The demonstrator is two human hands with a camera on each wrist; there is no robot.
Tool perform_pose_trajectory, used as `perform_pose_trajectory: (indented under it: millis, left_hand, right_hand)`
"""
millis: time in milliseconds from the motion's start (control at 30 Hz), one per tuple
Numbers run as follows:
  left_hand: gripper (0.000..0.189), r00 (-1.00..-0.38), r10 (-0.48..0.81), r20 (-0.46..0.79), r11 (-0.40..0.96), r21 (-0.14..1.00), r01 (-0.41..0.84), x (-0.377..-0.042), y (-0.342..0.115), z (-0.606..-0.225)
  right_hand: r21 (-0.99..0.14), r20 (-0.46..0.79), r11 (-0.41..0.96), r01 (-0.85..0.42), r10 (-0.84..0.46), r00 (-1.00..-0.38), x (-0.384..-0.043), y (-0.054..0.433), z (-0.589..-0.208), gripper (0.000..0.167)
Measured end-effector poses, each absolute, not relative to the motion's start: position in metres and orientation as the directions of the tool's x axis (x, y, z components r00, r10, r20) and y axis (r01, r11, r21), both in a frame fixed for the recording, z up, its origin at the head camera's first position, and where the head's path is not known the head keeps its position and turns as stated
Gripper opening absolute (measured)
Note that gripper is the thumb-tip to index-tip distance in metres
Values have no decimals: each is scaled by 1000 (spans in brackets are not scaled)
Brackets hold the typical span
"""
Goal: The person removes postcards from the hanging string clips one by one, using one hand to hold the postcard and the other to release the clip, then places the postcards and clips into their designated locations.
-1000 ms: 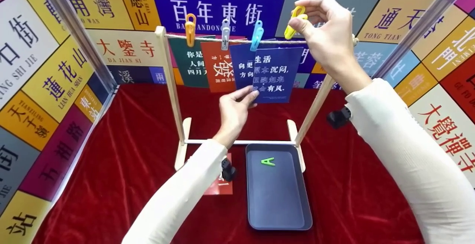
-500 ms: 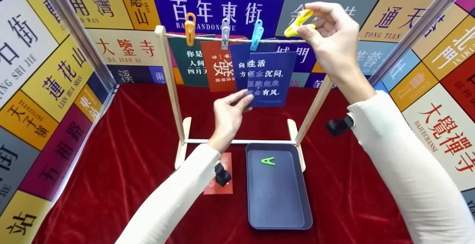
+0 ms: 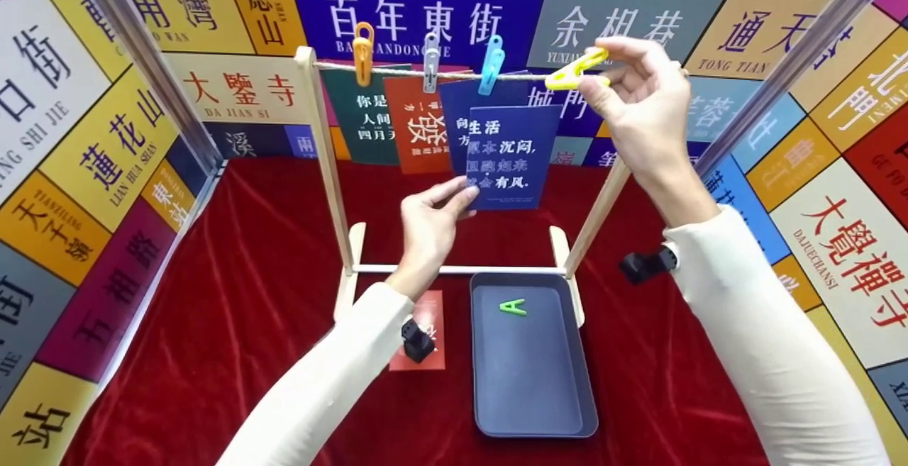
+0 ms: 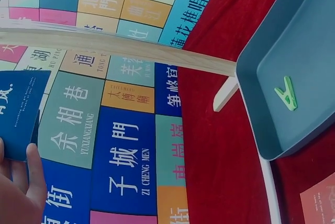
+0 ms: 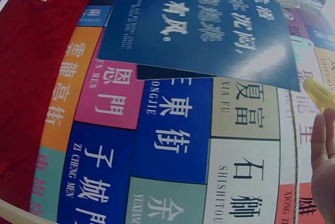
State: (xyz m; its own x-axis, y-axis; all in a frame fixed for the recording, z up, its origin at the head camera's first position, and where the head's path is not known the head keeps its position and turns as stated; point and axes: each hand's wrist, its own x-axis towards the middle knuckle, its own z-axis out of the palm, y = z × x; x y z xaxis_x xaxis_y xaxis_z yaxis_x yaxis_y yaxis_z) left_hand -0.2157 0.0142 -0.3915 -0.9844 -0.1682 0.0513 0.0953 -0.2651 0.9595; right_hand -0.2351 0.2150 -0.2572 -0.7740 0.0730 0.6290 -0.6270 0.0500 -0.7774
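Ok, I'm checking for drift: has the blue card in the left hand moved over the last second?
Yes. In the head view, the card has shifted down and to the left against the light blue clip.

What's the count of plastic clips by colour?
Orange plastic clip: 1, on the pale twisted rope
Grey plastic clip: 1, on the rope
Light blue plastic clip: 1, on the rope
Yellow plastic clip: 1, in your right hand
Bright green plastic clip: 1, in the dark blue-grey rectangular tray
Total: 5
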Motion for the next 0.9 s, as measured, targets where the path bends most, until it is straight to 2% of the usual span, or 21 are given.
perform_pose_trajectory:
  millis: [167,333,567,900]
  left_hand:
    - [28,-980,-181,80,-266,956,127,-213,13,-391]
    - [27,-981,-175,82,-271,954,128,-210,13,-390]
    - [27,-982,-170,83,-275,953,128,-205,8,-394]
    - [28,-978,-197,69,-288,949,125,-199,4,-401]
  right_hand:
    - [-789,614,32,-614,87,-784,-231,214,-266,40]
    - [-791,612,74,-608,70,-788,-225,212,-272,41]
    - [-776,630,112,-621,72,-773,-220,213,-285,39]
    - [-768,640,85,-634,110,-761,-209,215,-297,41]
